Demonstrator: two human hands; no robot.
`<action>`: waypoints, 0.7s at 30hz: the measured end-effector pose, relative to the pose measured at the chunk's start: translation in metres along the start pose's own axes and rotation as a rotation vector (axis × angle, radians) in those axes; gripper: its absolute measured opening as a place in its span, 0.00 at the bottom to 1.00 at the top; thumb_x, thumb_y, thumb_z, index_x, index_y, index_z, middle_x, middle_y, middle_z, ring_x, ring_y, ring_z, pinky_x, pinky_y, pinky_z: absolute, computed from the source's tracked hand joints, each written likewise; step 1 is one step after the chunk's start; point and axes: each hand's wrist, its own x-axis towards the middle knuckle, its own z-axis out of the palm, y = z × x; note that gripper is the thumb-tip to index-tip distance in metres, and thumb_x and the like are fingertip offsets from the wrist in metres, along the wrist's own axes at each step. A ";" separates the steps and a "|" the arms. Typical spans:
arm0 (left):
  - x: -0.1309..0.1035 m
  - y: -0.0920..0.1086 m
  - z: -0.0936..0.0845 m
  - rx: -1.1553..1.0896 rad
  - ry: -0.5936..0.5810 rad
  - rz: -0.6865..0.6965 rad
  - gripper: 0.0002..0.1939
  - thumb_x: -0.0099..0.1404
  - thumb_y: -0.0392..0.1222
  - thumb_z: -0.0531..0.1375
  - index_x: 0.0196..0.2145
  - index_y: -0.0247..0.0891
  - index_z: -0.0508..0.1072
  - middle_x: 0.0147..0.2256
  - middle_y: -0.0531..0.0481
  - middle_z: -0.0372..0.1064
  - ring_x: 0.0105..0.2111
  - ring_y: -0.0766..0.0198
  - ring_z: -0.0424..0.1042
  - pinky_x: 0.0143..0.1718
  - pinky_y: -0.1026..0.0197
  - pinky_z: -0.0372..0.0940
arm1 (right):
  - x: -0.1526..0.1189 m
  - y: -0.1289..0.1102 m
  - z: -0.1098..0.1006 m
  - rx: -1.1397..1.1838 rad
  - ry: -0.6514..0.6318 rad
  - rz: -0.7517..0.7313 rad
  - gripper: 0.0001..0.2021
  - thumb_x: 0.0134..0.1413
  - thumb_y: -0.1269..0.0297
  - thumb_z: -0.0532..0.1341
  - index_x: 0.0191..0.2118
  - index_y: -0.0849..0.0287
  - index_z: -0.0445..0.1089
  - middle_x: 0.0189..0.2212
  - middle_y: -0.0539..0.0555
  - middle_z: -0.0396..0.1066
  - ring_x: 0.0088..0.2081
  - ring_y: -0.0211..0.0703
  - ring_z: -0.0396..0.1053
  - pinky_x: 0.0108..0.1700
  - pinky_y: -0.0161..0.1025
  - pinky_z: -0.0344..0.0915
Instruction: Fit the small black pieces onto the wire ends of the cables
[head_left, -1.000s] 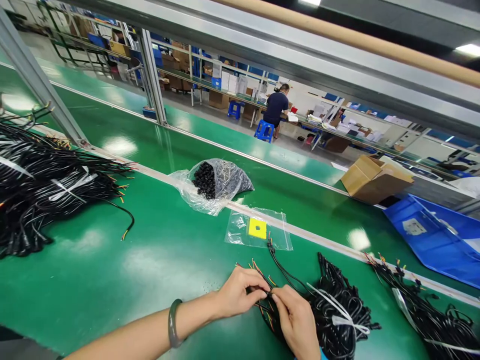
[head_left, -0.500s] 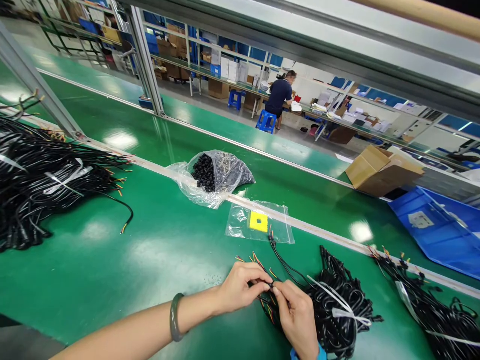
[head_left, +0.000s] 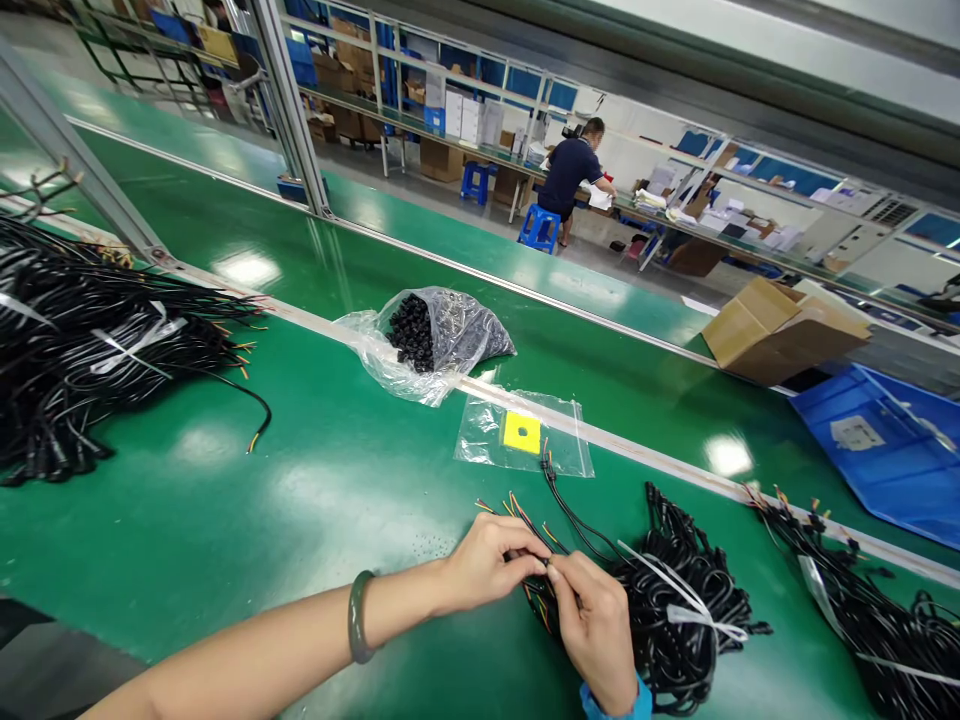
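Observation:
My left hand (head_left: 487, 562), with a green bangle (head_left: 360, 615) on the wrist, pinches with thumb and forefinger. My right hand (head_left: 598, 615), blue at the cuff, pinches against it, fingertips meeting. A small black part (head_left: 546, 566) shows between both sets of fingertips; its exact shape is mostly hidden. Beneath and beside the hands lie black cables with stripped red, orange and yellow wire ends (head_left: 517, 508). They run toward a tied bundle of black cables (head_left: 679, 600) on the right. One cable end with a black piece on it (head_left: 549, 462) points away from me.
An open plastic bag of small black parts (head_left: 412, 335) lies ahead, near a clear zip bag (head_left: 484, 440) with a yellow square (head_left: 522, 432). More cable bundles lie left (head_left: 97, 350) and right (head_left: 862, 590). Behind are a blue bin (head_left: 885, 450), a carton (head_left: 780, 330) and a seated person (head_left: 568, 175).
The view has shifted slightly, so the background sits a little differently. Both hands keep their pinch on the small black part, with hardly any movement.

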 end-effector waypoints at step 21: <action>0.006 0.003 -0.002 -0.235 -0.046 -0.279 0.08 0.55 0.38 0.64 0.32 0.34 0.80 0.29 0.46 0.76 0.27 0.63 0.75 0.29 0.66 0.70 | 0.003 -0.008 -0.007 -0.032 0.014 -0.032 0.11 0.63 0.70 0.51 0.35 0.61 0.70 0.24 0.52 0.65 0.26 0.38 0.64 0.28 0.34 0.59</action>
